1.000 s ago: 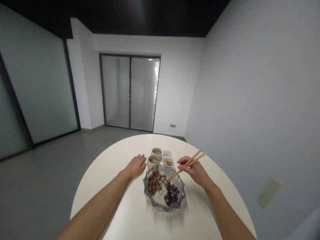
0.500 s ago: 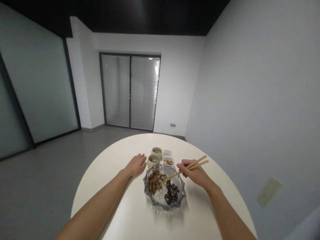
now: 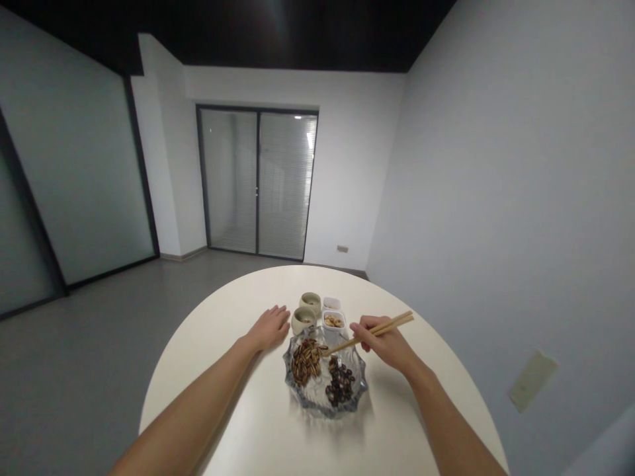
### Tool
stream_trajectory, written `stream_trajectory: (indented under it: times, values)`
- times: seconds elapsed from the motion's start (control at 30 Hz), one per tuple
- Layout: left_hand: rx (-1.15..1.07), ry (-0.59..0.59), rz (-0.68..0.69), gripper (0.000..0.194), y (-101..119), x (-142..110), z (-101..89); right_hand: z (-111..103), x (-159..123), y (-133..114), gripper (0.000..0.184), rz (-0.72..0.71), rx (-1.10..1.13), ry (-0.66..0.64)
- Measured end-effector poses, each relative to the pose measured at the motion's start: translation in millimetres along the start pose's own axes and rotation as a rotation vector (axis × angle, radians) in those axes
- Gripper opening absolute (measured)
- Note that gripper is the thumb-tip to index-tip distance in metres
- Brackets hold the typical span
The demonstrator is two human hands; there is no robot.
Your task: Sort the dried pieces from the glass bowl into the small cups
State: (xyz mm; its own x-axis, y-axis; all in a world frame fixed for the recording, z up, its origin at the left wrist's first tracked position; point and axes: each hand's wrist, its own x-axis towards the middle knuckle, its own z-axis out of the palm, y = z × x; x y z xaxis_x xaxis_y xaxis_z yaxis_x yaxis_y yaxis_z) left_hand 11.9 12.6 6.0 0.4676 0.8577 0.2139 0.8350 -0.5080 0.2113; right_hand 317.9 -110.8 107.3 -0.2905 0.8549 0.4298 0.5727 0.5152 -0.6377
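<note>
My right hand (image 3: 380,338) is closed around a pair of wooden chopsticks (image 3: 354,339). Their tips reach into a scalloped glass bowl (image 3: 317,404), beside a heap of long brown striped seeds (image 3: 306,362). Whether anything is pinched at the tips is too small to tell. Dark round beans or seeds (image 3: 340,385) lie on the bowl's right side. My left hand (image 3: 270,327) rests flat on the table, fingers stretched out, close to a greenish ceramic cup (image 3: 303,318). Behind the bowl, a white square dish (image 3: 334,320) holds pale nut-like pieces.
A second greenish cup (image 3: 311,303) and another white dish (image 3: 331,303) stand just behind the first ones. Everything sits on a round white table (image 3: 238,423). A white wall (image 3: 496,198) runs along the right, and glass doors (image 3: 258,182) are at the back.
The chopsticks have come closer together, and their tips have shifted slightly left toward the striped seeds. My left hand has stayed in place.
</note>
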Motion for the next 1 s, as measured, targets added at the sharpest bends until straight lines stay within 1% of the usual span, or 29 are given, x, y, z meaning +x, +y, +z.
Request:
stream_trajectory:
  times: [0.1,0.23,0.43,0.7,0.77,0.87,1.0]
  values:
    - [-0.003,-0.009,-0.004,0.050,-1.8,0.9,2.1,0.6,-0.3,3.1,0.047,0.019,0.008,0.019]
    - [-0.011,-0.012,-0.014,0.050,-0.7,0.6,1.6,2.4,-1.0,4.1,0.045,0.062,0.006,-0.002]
    - [-0.011,-0.005,-0.005,0.048,1.5,-0.9,-1.2,4.5,0.3,0.3,0.043,0.033,0.014,-0.024]
    - [0.007,-0.002,-0.001,0.048,3.1,-1.7,-2.8,2.4,-0.4,0.1,0.043,0.044,0.055,-0.034]
    - [0.012,-0.007,-0.005,0.048,3.6,-2.1,-3.5,0.3,-0.7,1.0,0.043,0.042,0.066,-0.011]
    - [0.018,-0.012,-0.011,0.049,4.2,-2.3,-4.4,-2.5,-1.0,2.4,0.045,0.033,0.084,0.063]
    - [0.021,-0.002,0.004,0.049,3.7,-2.0,-4.1,2.4,0.7,2.7,0.047,0.012,0.086,0.251]
